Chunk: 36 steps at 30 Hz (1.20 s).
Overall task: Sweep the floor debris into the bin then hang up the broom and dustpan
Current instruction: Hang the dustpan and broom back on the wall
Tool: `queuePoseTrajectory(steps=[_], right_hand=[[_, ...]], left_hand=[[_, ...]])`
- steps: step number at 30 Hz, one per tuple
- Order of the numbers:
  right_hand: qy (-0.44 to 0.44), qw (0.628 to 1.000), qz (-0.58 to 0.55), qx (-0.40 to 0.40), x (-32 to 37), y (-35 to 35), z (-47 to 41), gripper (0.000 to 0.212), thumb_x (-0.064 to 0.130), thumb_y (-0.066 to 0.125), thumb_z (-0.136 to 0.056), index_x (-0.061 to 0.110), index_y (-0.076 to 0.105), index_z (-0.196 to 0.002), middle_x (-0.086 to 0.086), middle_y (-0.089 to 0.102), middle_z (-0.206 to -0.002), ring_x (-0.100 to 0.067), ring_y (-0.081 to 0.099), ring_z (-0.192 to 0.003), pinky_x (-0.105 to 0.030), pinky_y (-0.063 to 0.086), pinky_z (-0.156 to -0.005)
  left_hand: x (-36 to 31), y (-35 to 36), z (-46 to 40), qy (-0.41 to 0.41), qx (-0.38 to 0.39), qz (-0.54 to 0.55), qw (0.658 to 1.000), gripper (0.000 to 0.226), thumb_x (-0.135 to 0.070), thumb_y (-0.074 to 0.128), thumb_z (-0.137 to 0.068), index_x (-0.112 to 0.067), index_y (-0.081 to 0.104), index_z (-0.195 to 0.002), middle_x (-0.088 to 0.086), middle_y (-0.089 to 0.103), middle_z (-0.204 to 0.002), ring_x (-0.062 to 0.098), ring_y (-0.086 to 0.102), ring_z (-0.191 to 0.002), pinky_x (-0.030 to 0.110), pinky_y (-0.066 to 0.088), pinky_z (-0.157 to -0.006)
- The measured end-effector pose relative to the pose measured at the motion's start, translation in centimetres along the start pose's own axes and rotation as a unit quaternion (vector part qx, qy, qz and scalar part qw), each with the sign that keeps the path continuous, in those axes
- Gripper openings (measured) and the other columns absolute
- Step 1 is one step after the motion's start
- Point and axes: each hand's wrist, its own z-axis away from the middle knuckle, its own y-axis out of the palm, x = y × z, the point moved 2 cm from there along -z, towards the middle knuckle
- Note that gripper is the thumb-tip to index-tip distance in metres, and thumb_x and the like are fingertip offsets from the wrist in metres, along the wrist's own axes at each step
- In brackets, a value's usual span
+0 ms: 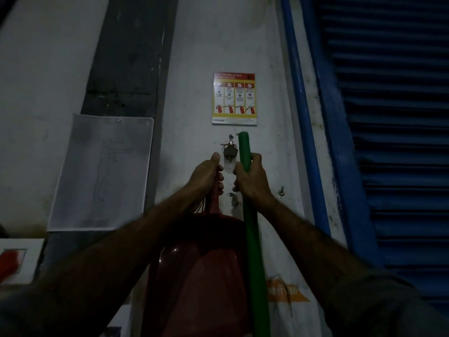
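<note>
Dim light falls on a whitewashed wall [209,45] that fills the centre of the frame, with a dark pillar [126,69] at the upper left and a blue roller shutter [393,117] along the right edge, bordered by a blue pipe [300,93]. A fire-extinguisher instruction poster [234,98] is fixed at the upper middle of the wall, and a small metal hook [230,148] is seen just below it. A plastic-covered sheet of paper [102,171] is pinned at the left. At the centre of the frame, both arms are raised toward the hook. The handle of a red dustpan [194,263] is gripped by the left hand [206,176], fingers curled round it, and the pan hangs down into the lower middle of the frame. A green broom handle [252,239] is clasped by the right hand [250,178], fingers wrapped round the shaft; it is held almost upright, its top end just beside the hook and just below the poster. The broom head is out of view. An orange marking [286,290] is seen on the wall at the lower right.
</note>
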Motion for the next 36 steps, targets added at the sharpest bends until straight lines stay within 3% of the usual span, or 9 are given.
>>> queuePoseTrajectory(steps=[2,6,10,12,16,22,27,32,36], right_hand=[[-0.011,1.000,0.027,0.000,0.0,0.6,-0.5,0.024,0.020,0.051,-0.099,0.014,0.038,-0.118,-0.004,0.056,-0.083,-0.012,0.054,-0.058,-0.022,0.046,-0.046],[-0.025,0.999,0.024,-0.039,0.3,1.4,-0.9,0.031,0.046,0.046,-0.101,0.026,0.042,-0.124,0.002,0.060,-0.083,-0.014,0.059,-0.066,-0.029,0.049,-0.055],[-0.021,0.999,0.035,-0.025,0.2,2.1,-1.6,0.025,0.025,0.051,-0.100,0.016,0.036,-0.119,-0.004,0.059,-0.086,-0.013,0.057,-0.062,-0.026,0.048,-0.051],[-0.021,0.999,0.026,-0.024,0.1,2.3,-1.7,0.027,0.028,0.052,-0.100,0.016,0.038,-0.120,-0.002,0.059,-0.086,-0.011,0.055,-0.061,-0.021,0.042,-0.050],[-0.014,1.000,0.001,-0.019,-0.2,2.9,-2.1,0.031,0.051,0.040,-0.103,0.030,0.044,-0.125,-0.003,0.064,-0.088,-0.014,0.058,-0.058,-0.027,0.046,-0.050],[-0.017,1.000,-0.003,0.010,-1.2,3.0,-2.1,0.024,0.044,0.041,-0.104,0.029,0.045,-0.122,-0.003,0.062,-0.084,-0.012,0.053,-0.053,-0.027,0.045,-0.049],[0.001,1.000,-0.002,0.009,-2.1,3.3,-2.5,0.027,0.051,0.042,-0.101,0.029,0.050,-0.115,0.000,0.062,-0.081,-0.016,0.059,-0.065,-0.036,0.051,-0.060],[-0.048,0.991,0.083,-0.095,-2.2,2.9,-3.1,0.036,0.055,0.044,-0.098,0.026,0.063,-0.107,0.002,0.064,-0.099,-0.015,0.062,-0.090,-0.036,0.054,-0.077],[-0.087,0.974,0.111,-0.177,-1.1,2.7,-3.0,0.035,0.036,0.055,-0.099,0.021,0.060,-0.130,0.001,0.059,-0.114,-0.007,0.056,-0.097,-0.022,0.047,-0.080]], left_hand=[[0.0,-0.3,-0.6,-0.001,0.003,0.007,1.000,0.045,-0.049,0.037,-0.106,-0.008,0.056,-0.104,0.008,0.056,-0.083,0.020,0.055,-0.068,0.034,0.050,-0.063],[-0.1,-0.3,-1.3,0.006,0.004,0.003,1.000,0.042,-0.047,0.041,-0.105,-0.009,0.057,-0.100,0.008,0.056,-0.082,0.018,0.054,-0.064,0.031,0.050,-0.058],[-0.1,-0.5,-2.2,0.043,0.003,-0.022,0.999,0.042,-0.046,0.045,-0.104,-0.007,0.060,-0.101,0.008,0.057,-0.081,0.015,0.053,-0.060,0.025,0.048,-0.049],[-0.1,-0.5,-2.5,0.048,0.003,-0.029,0.998,0.041,-0.046,0.046,-0.104,-0.008,0.063,-0.104,0.008,0.057,-0.082,0.015,0.052,-0.059,0.023,0.046,-0.048],[-0.2,0.0,-3.3,0.053,0.006,-0.032,0.998,0.044,-0.050,0.049,-0.101,-0.009,0.064,-0.109,0.010,0.062,-0.089,0.017,0.055,-0.064,0.025,0.048,-0.052],[-1.1,0.3,-4.4,0.084,-0.010,-0.032,0.996,0.033,-0.042,0.057,-0.100,-0.010,0.065,-0.104,0.009,0.064,-0.092,0.016,0.056,-0.064,0.020,0.049,-0.048],[-0.9,0.3,-5.3,0.084,-0.011,-0.040,0.996,0.024,-0.035,0.053,-0.103,-0.012,0.062,-0.101,0.009,0.064,-0.093,0.017,0.055,-0.064,0.022,0.046,-0.048],[-0.5,1.0,-5.8,0.098,-0.035,-0.035,0.994,0.019,-0.028,0.054,-0.103,-0.012,0.062,-0.098,0.005,0.066,-0.087,0.016,0.055,-0.061,0.019,0.046,-0.044],[-0.6,1.6,-6.2,0.102,-0.044,-0.036,0.993,0.022,-0.028,0.053,-0.103,-0.010,0.064,-0.105,0.008,0.070,-0.097,0.019,0.063,-0.072,0.021,0.049,-0.049]])
